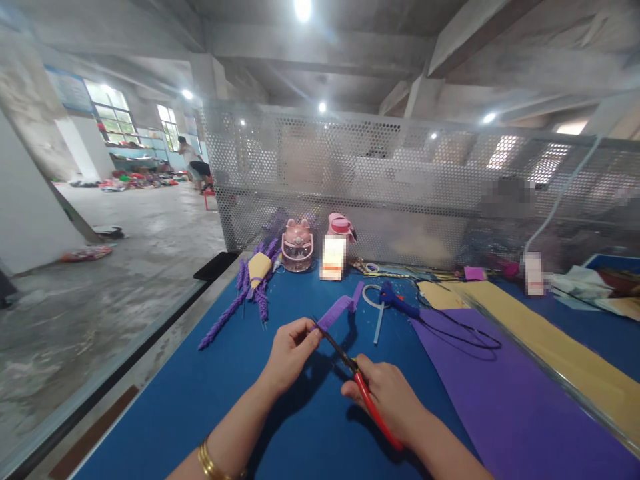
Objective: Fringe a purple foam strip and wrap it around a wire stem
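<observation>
Pinched between the thumb and fingers of my left hand (pixel 293 350) is one end of a purple strip (pixel 340 312), paper or felt by its look. The strip's far end bends up and away over the table. My right hand (pixel 387 393) grips red-handled scissors (pixel 370 403), their blades pointing up and left to the strip's end at my left fingertips. Whether the blades are closed on the strip I cannot tell. Beyond my hands lie a blue glue gun (pixel 400 301) with a pale glue stick (pixel 379 323) and a roll of tape (pixel 371 295).
A purple sheet (pixel 505 380) and yellow sheets (pixel 540 327) cover the right side of the blue table (pixel 200 400). Purple braided stems with a yellow wrap (pixel 260 269) lie at back left. Pink containers (pixel 297 247) stand before a perforated metal screen (pixel 400 167). A person (pixel 193 160) is far left.
</observation>
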`<act>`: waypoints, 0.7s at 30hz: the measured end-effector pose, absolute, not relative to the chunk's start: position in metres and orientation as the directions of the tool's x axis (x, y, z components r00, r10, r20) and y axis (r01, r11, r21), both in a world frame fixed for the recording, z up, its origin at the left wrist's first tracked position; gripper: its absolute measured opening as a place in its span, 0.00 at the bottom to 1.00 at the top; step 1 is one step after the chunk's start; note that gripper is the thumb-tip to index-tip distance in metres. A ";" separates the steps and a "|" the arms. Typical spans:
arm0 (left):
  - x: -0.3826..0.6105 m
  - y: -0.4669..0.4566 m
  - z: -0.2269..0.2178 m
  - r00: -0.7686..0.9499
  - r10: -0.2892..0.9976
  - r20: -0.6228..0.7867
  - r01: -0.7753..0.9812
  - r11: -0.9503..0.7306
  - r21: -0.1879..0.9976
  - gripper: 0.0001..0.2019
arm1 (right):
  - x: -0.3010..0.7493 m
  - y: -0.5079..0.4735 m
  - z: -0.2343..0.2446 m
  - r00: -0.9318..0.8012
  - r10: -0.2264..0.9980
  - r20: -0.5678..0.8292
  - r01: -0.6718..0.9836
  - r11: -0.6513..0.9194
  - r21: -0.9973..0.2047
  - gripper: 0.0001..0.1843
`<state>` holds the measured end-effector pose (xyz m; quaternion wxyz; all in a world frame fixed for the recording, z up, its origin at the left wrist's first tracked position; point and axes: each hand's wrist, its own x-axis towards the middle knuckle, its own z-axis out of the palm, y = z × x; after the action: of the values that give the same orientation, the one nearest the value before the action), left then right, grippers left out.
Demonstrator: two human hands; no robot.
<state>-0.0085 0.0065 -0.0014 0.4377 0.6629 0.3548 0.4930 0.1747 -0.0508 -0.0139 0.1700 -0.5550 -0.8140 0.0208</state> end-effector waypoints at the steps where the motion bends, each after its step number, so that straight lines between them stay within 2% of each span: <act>1: -0.009 0.006 -0.001 0.264 0.902 0.342 0.036 -0.364 0.931 0.16 | 0.175 -0.051 -0.014 -0.328 0.909 0.259 0.895 0.386 -0.223 0.21; 9: -0.008 0.006 -0.002 0.269 0.902 0.337 0.015 -0.353 0.935 0.16 | 0.174 -0.052 -0.015 -0.316 0.915 0.252 0.901 0.372 -0.224 0.21; 21: -0.009 0.008 -0.003 0.289 0.900 0.325 -0.014 -0.336 0.942 0.15 | 0.176 -0.050 -0.018 -0.323 0.916 0.238 0.900 0.375 -0.221 0.14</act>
<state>-0.0086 0.0081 -0.0027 0.4662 0.6537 0.3388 0.4905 0.1759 -0.0496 -0.0183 0.1626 -0.5584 -0.8131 0.0241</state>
